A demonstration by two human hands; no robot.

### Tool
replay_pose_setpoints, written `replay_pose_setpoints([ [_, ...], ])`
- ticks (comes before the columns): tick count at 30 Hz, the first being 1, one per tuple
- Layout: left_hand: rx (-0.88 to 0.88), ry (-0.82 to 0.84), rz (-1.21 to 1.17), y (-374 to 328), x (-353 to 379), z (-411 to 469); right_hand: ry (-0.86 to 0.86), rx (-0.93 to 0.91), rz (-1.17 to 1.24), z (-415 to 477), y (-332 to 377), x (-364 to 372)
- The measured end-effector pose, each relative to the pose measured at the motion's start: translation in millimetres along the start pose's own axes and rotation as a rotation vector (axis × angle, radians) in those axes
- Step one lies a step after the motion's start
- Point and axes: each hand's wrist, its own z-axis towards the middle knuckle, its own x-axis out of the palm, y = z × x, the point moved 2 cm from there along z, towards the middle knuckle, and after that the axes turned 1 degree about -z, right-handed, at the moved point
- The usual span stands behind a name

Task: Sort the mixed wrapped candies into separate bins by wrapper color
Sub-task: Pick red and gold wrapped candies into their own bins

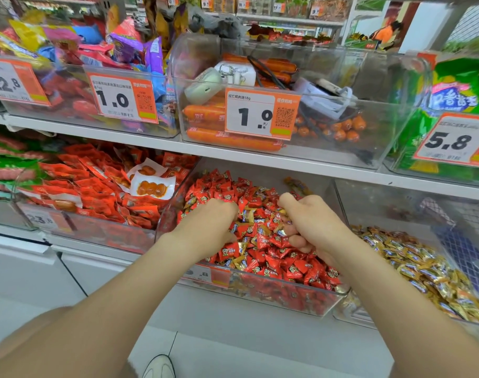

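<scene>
A clear bin (260, 294) on the lower shelf holds a heap of red-wrapped candies (262, 257) with gold-wrapped candies (247, 215) mixed in. Both my hands are dug into this heap. My left hand (213, 227) has its fingers curled down into the pile; what they hold is hidden. My right hand (306, 222) is curled around a clutch of gold-wrapped candies that show between its fingers. To the right, a second clear bin (350, 315) holds mostly gold-wrapped candies (424, 271).
Left of the mixed bin, a clear bin of red snack packets (96, 186). Above, a shelf edge (260, 159) carries bins of sausages (232, 137) with price tags (260, 115). A white cabinet front is below, and a shoe (159, 366) shows on the floor.
</scene>
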Motion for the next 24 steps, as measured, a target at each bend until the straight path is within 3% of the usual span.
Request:
replay_pose_setpoints([
  [6, 0.007, -0.003, -0.044, 3.8, -1.8, 1.8, 0.185, -0.031, 0.165, -3.5, -3.6, 1.4],
  [12, 0.022, 0.042, -0.018, 7.3, -4.5, -4.7, 0.061, -0.127, 0.255, 3.9, -1.2, -1.9],
  [18, -0.064, -0.030, 0.112, 7.4, -11.0, -7.4, -0.143, -0.177, -0.114, 6.6, 0.1, -18.5],
  [21, -0.045, -0.028, 0.059, 6.7, -11.6, -6.4, -0.219, -0.309, -0.511, 9.5, -3.9, -30.2],
  [24, -0.034, 0.010, 0.049, 4.5, -9.8, -5.8, -0.206, -0.319, -0.793, 17.6, -15.5, -31.5],
])
